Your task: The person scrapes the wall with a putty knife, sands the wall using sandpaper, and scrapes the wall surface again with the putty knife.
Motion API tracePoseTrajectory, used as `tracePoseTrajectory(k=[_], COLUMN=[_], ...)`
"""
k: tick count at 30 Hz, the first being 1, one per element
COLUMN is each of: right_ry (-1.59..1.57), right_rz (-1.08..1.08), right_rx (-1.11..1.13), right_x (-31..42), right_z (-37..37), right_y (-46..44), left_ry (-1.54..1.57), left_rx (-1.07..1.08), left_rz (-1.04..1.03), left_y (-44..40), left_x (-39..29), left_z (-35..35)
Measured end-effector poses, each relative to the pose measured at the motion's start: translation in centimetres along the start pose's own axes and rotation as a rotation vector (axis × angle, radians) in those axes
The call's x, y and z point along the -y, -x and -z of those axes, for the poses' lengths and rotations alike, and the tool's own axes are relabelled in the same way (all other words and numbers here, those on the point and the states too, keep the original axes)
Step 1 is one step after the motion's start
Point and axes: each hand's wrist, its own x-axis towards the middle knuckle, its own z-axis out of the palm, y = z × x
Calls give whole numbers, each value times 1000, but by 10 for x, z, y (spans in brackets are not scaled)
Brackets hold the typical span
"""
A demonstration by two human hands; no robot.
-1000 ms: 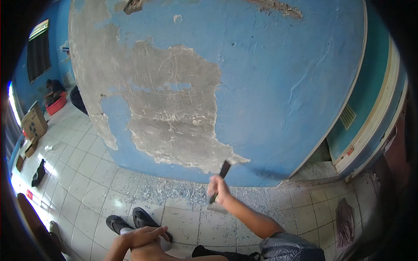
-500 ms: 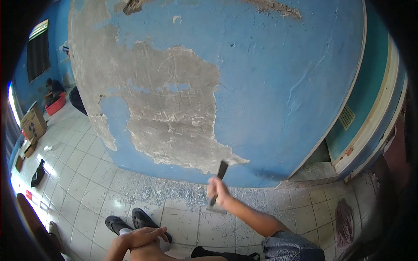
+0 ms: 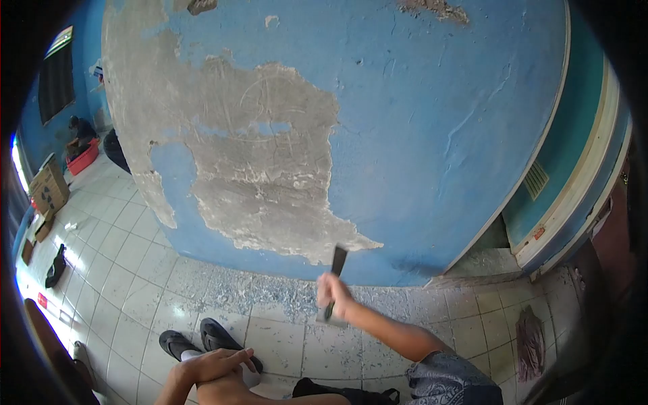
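Possible slip of scraper (image 3: 339, 258), gripped in right hand (image 3: 334, 295), from glancing off ragged paint edge (image 3: 365, 241) of wall (image 3: 418, 148); possible graze to left hand (image 3: 214, 363), lying open on knee (image 3: 219, 389).

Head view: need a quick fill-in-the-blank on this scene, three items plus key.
1. The ____ hand grips the dark-handled tool.
2. The wall shows bare grey patches amid ____ paint.
3. Flakes lie scattered over the tiled ____.

Missing words: right; blue; floor.
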Motion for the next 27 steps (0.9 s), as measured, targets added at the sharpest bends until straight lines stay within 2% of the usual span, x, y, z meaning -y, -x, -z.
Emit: tracePoseTrajectory(k=[1, 2, 5, 6, 7, 9, 11, 13, 15, 16, 19, 20, 23, 24, 27], right_ry=[82, 54, -142, -118, -45, 32, -146, -173, -63, 36, -116, -163, -29, -20, -153], right_rz=[-53, -143, 84, 71, 71, -113, 10, 98, -27, -50, 107, 138, -37, -126, 118], right_rx=[-47, 73, 135, 101, -25, 80, -43, 83, 145, 59, 67, 95, -16, 124, 113], right_x=[-12, -5, 45, 32, 11, -1, 23, 44, 2, -3, 27, 48, 2, -2, 52], right_z=[-9, -10, 15, 4, -4, -20, -15, -14, 2, -21, 9, -6, -26, -22, -3], right_y=[6, 13, -24, -17, -12, 13, -4, -4, -12, 14, -21, -9, 14, 19, -7], left_ry=[0, -14, 13, 14, 15, 21, 7, 19, 15, 2, 24, 26, 10, 14, 14], left_rx=[-24, -50, -14, 4, -5, -32, -15, 11, 2, -39, 15, 22, 4, -1, 1], left_rz=[-7, -17, 4, 11, 4, -9, -45, -28, 37, 16, -63, -23, 40, 37, -1], left_y=[1, 1, 2, 2, 1, 1, -5, -8, -2, 4, -13, -11, -2, -4, -5], left_x=[-1, 0, -7, -9, -8, 0, 6, 8, -2, -5, 16, 13, -3, 2, 6], left_z=[0, 0, 0, 0, 0, 0, 4, -2, 1, 0, 2, -2, 3, 2, -1])
